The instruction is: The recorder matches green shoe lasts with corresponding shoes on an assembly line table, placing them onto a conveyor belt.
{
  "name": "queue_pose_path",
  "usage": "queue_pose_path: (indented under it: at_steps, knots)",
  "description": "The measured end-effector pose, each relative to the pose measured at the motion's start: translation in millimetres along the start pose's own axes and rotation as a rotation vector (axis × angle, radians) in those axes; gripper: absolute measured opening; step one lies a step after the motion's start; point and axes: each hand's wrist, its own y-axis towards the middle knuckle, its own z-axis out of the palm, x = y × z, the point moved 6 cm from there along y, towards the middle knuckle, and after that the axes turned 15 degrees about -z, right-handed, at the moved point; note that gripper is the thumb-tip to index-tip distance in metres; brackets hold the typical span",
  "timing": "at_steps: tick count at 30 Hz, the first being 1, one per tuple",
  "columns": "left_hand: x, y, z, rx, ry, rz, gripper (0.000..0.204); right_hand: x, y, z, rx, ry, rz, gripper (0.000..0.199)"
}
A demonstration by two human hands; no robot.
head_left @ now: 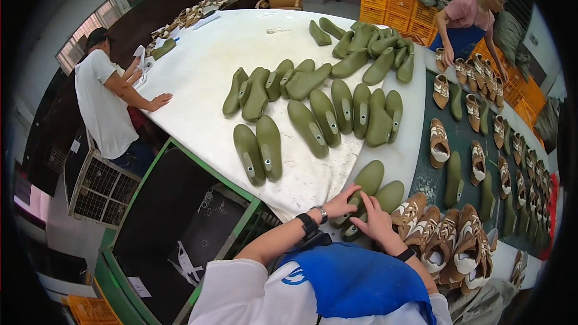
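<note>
- At the near edge of the white table, my left hand lies over the left shoe form, fingers bent and touching it; whether they grip it I cannot tell, since the hand covers that part.
- Just beside it, toward 4 o'clock, my right hand is on the right shoe form, forefinger and thumb spread well apart; I cannot tell how firmly it holds.
- Under my hands, both green forms lie side by side, long axes running from about 7 o'clock to 1 o'clock, rounded toe ends pointing away from me. My left hand is nearer the left one, my right hand nearer the other.
- At 3 to 4 o'clock from my right hand, close by, stands a cluster of brown shoes with white stripes.
- Toward 10 o'clock from my left hand, apart from it, a pair of green forms rests on the table; near 12 o'clock is a row of forms, with a loose heap beyond.
- Off at 2 o'clock, a dark green belt carries more shoes and forms.
- Farther out, one co-worker leans over shoes at 1 o'clock; another co-worker stands at 10 o'clock.
</note>
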Motion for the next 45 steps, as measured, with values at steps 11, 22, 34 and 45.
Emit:
queue_pose_path:
  at_steps: [11, 22, 34, 45]
  knots:
    - [28, -96, -259, -1.265, 0.585, -0.71, 0.083, -21, -8, 3, 0.087, -0.023, 0.125, 0.073]
    - [66, -94, -237, -0.891, 0.335, -0.597, 0.052, -27, -5, 1, 0.08, -0.009, 0.167, 0.073]
    - [22, -118, -66, -0.624, 0.698, -0.132, 0.044, -30, -12, -3, 0.178, -0.008, 0.149, 0.077]
    - [-28, 13, -171, -0.775, 0.309, 0.084, 0.079, -90, 54, -68, 0.262, 0.02, 0.059, 0.065]
